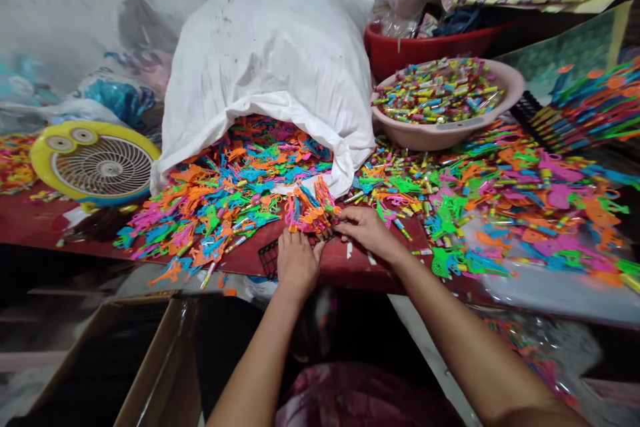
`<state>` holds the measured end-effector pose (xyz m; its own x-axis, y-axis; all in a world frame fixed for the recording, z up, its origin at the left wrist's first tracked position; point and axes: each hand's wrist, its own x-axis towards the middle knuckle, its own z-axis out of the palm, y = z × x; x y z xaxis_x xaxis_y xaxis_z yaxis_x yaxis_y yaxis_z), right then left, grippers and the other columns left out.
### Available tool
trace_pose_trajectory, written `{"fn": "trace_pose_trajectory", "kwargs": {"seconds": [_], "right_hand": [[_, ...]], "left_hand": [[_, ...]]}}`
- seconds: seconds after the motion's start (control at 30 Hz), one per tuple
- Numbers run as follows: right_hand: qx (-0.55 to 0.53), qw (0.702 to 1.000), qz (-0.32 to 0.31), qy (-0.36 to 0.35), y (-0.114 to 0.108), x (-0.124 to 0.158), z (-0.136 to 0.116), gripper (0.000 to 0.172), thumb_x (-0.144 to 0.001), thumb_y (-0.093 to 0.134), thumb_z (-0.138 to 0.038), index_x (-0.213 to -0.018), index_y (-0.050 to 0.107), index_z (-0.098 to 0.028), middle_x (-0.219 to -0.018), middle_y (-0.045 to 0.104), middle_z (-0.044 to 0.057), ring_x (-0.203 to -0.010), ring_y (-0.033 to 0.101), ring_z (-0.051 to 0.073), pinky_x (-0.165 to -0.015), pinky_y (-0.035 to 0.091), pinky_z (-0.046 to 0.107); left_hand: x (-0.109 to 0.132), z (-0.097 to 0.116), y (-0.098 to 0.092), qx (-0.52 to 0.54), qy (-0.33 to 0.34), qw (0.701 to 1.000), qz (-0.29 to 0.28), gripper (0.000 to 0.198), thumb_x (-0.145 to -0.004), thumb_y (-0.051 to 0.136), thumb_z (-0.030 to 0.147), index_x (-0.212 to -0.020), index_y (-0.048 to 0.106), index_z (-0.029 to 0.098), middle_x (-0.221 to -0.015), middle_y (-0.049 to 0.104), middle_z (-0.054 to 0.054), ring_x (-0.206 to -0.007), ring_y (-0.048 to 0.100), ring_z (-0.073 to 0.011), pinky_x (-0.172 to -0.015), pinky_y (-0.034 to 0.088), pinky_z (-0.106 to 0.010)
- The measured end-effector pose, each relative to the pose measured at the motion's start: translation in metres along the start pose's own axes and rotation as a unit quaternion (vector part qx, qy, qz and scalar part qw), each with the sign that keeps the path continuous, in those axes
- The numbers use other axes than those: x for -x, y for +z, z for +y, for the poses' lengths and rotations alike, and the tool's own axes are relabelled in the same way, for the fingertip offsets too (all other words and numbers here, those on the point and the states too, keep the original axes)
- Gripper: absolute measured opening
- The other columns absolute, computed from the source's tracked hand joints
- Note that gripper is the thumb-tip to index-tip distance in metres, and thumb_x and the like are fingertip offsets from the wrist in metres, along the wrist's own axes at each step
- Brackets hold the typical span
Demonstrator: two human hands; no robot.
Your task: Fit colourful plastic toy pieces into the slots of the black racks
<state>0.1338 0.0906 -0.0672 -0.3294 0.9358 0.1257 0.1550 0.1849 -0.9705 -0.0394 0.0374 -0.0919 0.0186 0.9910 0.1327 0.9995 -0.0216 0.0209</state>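
My left hand (297, 261) rests on the red table's (350, 267) front edge, fingers curled round a black grid rack (270, 259) that carries a row of small coloured plastic toys (310, 208). Just to its right, my right hand (364, 228) lies palm down with its fingertips pinched at the same row of toys. A big heap of orange, green, pink and blue plastic toy pieces (215, 200) spills from a white sack (270, 67) directly behind both hands.
A pink basin (450, 137) of small coloured tubes stands at the back right, a red tub (425, 47) behind it. More toy pieces (525, 207) cover plastic sheeting on the right. A yellow fan (95, 163) lies at left. An open cardboard box (150, 360) sits below.
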Motion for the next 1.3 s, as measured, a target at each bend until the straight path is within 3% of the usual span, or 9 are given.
{"fn": "trace_pose_trajectory", "kwargs": {"seconds": [0.2, 0.4, 0.57, 0.63, 0.87, 0.97, 1.07, 1.2, 1.3], "right_hand": [[-0.080, 0.992, 0.086, 0.043, 0.014, 0.003, 0.006, 0.027, -0.073, 0.069, -0.039, -0.089, 0.069, -0.017, -0.066, 0.063, -0.002, -0.053, 0.061, 0.013, -0.051, 0.049, 0.024], [0.068, 0.984, 0.152, -0.063, 0.025, 0.010, 0.007, 0.012, -0.076, 0.064, -0.030, -0.081, 0.069, -0.020, -0.070, 0.060, 0.000, -0.062, 0.057, 0.013, -0.058, 0.046, 0.024], [-0.117, 0.976, 0.175, 0.054, 0.028, 0.008, 0.016, 0.023, -0.076, 0.066, -0.041, -0.079, 0.061, -0.019, -0.055, 0.057, -0.004, -0.048, 0.056, 0.012, -0.049, 0.045, 0.022], [-0.143, 0.969, 0.191, 0.070, 0.029, 0.008, 0.014, 0.025, -0.076, 0.066, -0.042, -0.083, 0.062, -0.018, -0.053, 0.058, -0.004, -0.047, 0.056, 0.012, -0.049, 0.044, 0.021], [0.047, 0.978, 0.202, 0.017, 0.033, 0.019, 0.015, 0.023, -0.081, 0.060, -0.038, -0.093, 0.062, -0.018, -0.060, 0.057, -0.004, -0.050, 0.055, 0.012, -0.047, 0.041, 0.022], [0.106, 0.966, 0.235, -0.010, 0.043, 0.028, 0.019, 0.019, -0.082, 0.060, -0.034, -0.094, 0.061, -0.019, -0.068, 0.061, -0.001, -0.059, 0.057, 0.013, -0.055, 0.045, 0.024], [0.174, 0.960, 0.215, -0.041, 0.056, 0.032, 0.016, 0.021, -0.085, 0.059, -0.033, -0.100, 0.063, -0.019, -0.080, 0.066, 0.003, -0.069, 0.061, 0.015, -0.064, 0.046, 0.026], [0.253, 0.943, 0.217, -0.023, 0.065, 0.025, 0.007, 0.031, -0.083, 0.061, -0.034, -0.110, 0.060, -0.018, -0.093, 0.069, 0.006, -0.081, 0.064, 0.020, -0.071, 0.046, 0.030], [0.270, 0.939, 0.215, 0.001, 0.063, 0.015, 0.006, 0.035, -0.083, 0.061, -0.033, -0.114, 0.058, -0.018, -0.095, 0.070, 0.006, -0.079, 0.064, 0.020, -0.070, 0.044, 0.030]], "left_hand": [[-0.001, 0.001, -0.003, 0.002, -0.007, 1.000, -0.013, 0.061, -0.097, 0.038, 0.049, -0.131, 0.058, 0.002, -0.137, 0.055, -0.023, -0.131, 0.044, -0.0366, -0.111, 0.034, -0.047], [-0.002, 0.001, -0.006, 0.010, -0.011, 1.000, -0.013, 0.061, -0.096, 0.040, 0.051, -0.127, 0.061, 0.002, -0.136, 0.055, -0.023, -0.130, 0.044, -0.0363, -0.109, 0.035, -0.047], [-0.002, -0.005, -0.004, 0.015, -0.002, 1.000, 0.003, 0.060, -0.094, 0.045, 0.054, -0.127, 0.059, 0.007, -0.133, 0.056, -0.020, -0.125, 0.047, -0.0341, -0.106, 0.038, -0.045], [-0.002, -0.008, -0.003, 0.018, 0.003, 1.000, 0.014, 0.060, -0.093, 0.046, 0.056, -0.127, 0.060, 0.009, -0.131, 0.057, -0.019, -0.124, 0.047, -0.0337, -0.105, 0.038, -0.045], [0.001, -0.010, -0.003, 0.041, 0.001, 0.998, 0.044, 0.058, -0.094, 0.044, 0.056, -0.123, 0.060, 0.009, -0.123, 0.058, -0.017, -0.119, 0.048, -0.0313, -0.103, 0.039, -0.044], [0.002, -0.006, -0.005, 0.051, -0.025, 0.998, 0.038, 0.057, -0.092, 0.047, 0.056, -0.122, 0.061, 0.009, -0.121, 0.059, -0.018, -0.117, 0.049, -0.0318, -0.101, 0.040, -0.044], [0.002, 0.001, -0.008, 0.048, -0.062, 0.997, 0.028, 0.057, -0.093, 0.046, 0.052, -0.121, 0.062, 0.006, -0.126, 0.057, -0.021, -0.120, 0.048, -0.0346, -0.101, 0.039, -0.048], [0.008, 0.009, -0.013, 0.051, -0.073, 0.996, -0.006, 0.059, -0.092, 0.048, 0.046, -0.131, 0.057, 0.003, -0.139, 0.052, -0.024, -0.125, 0.046, -0.0373, -0.103, 0.038, -0.049], [0.020, 0.012, -0.017, 0.069, -0.057, 0.996, -0.020, 0.065, -0.091, 0.051, 0.048, -0.137, 0.051, 0.002, -0.141, 0.051, -0.025, -0.126, 0.047, -0.0385, -0.100, 0.040, -0.049]]}}
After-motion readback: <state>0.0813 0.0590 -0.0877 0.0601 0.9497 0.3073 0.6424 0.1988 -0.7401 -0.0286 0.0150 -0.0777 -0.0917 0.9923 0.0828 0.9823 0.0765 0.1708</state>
